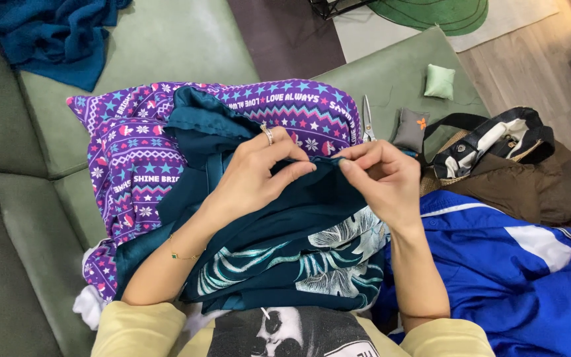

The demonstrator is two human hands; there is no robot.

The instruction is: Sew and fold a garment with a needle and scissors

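A dark teal garment (pixel 285 225) of smooth, slightly glossy cloth is spread over the lap, its lower part printed with pale leaf shapes. Its upper edge is pulled into a taut fold between the two hands. Beneath it a purple patterned fabric (pixel 133 152) with stars, snowflakes and white bands is bunched in soft folds on the green sofa (pixel 186 46), whose surface looks matte and leathery.

The left hand (pixel 252 175) is laid palm-down on the teal cloth, wrist bent, with a ring worn on one finger and a thin chain seen at the wrist; its fingers (pixel 295 168) are closed in a pinch on the folded edge. The right hand (pixel 381 175) is turned inward, its fingers (pixel 351 162) curled and pinched shut on the same edge, just beside the left fingertips. Whether a needle is held cannot be told.

A rumpled blue knitted blanket (pixel 54 33) lies at the far corner of the sofa. Metal scissors (pixel 367 119) are rested near a small grey cushion (pixel 410 130), and a pale green cushion (pixel 439 82) is set farther off. A dark striped bag (pixel 497 142) sits on brown cloth, and a shiny blue jacket (pixel 517 271) with white panels is heaped to the right.
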